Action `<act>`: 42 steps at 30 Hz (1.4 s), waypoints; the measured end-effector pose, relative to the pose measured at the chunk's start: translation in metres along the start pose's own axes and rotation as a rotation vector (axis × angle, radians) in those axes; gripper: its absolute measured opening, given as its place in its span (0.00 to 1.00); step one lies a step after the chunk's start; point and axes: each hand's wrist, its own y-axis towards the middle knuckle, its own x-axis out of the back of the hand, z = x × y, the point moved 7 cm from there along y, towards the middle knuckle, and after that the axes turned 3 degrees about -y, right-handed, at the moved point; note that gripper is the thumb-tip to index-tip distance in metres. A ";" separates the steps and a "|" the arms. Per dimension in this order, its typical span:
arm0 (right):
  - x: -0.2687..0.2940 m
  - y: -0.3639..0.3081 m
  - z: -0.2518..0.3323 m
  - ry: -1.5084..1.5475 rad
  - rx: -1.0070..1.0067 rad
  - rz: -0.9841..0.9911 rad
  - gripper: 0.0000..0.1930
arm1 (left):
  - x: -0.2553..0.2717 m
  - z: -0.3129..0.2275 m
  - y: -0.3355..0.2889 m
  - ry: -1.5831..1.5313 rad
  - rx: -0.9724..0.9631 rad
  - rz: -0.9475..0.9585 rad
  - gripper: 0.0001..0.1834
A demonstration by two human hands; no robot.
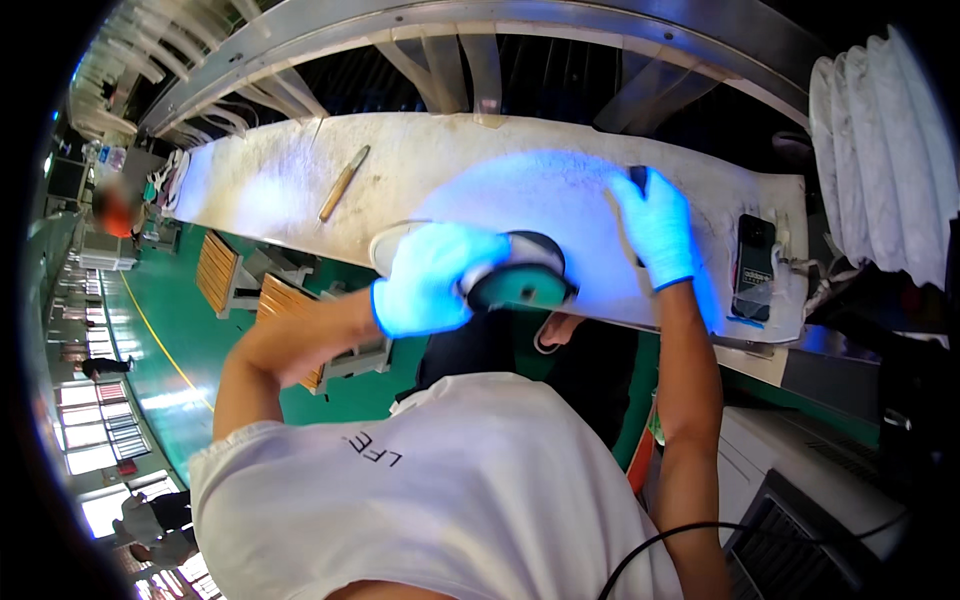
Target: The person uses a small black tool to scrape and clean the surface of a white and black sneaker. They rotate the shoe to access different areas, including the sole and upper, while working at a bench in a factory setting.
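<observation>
Both my hands wear gloves that glow pale blue under the light. My left hand (435,278) is closed round a shoe-like piece (522,288) with a dark rim and a teal-green face, held over the bench's near edge. A pale part of it, or of another piece behind it, shows beyond my wrist. Over the bench, my right hand (656,228) is closed round a thin tool (638,178); its dark end sticks out above the fingers, and a tan edge shows beside the hand. The rest of that tool is hidden.
On the long pale worktop (400,150) lie a wooden-handled knife-like tool (345,183) and, at right, a dark phone (753,265). A white ribbed duct (880,150) hangs at far right. Slatted wooden stools (216,272) stand on the green floor at left.
</observation>
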 end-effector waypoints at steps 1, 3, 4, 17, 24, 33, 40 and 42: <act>0.012 -0.003 -0.020 -0.031 0.018 -0.036 0.26 | -0.004 0.006 0.013 0.010 0.123 0.076 0.30; 0.034 -0.006 -0.064 -0.212 -0.067 -0.099 0.29 | -0.007 0.027 0.054 -0.200 0.368 0.227 0.40; 0.040 -0.015 -0.068 -0.202 -0.086 -0.102 0.29 | -0.014 0.036 0.069 -0.436 0.555 0.315 0.36; -0.028 -0.113 -0.013 -0.043 0.258 -0.028 0.18 | -0.008 0.074 0.024 0.142 0.619 0.497 0.65; -0.048 -0.101 0.003 -0.061 0.344 -0.005 0.18 | -0.006 0.105 0.034 -0.294 0.688 0.498 0.56; -0.062 -0.086 0.016 -0.164 0.249 0.161 0.19 | -0.003 0.111 0.030 -0.373 0.771 0.499 0.56; 0.002 -0.057 -0.029 -0.306 -0.037 -0.056 0.23 | -0.001 0.113 0.013 -0.334 0.692 0.371 0.56; 0.028 -0.052 -0.038 -0.302 0.002 -0.280 0.29 | 0.013 0.110 -0.002 -0.265 0.392 0.307 0.56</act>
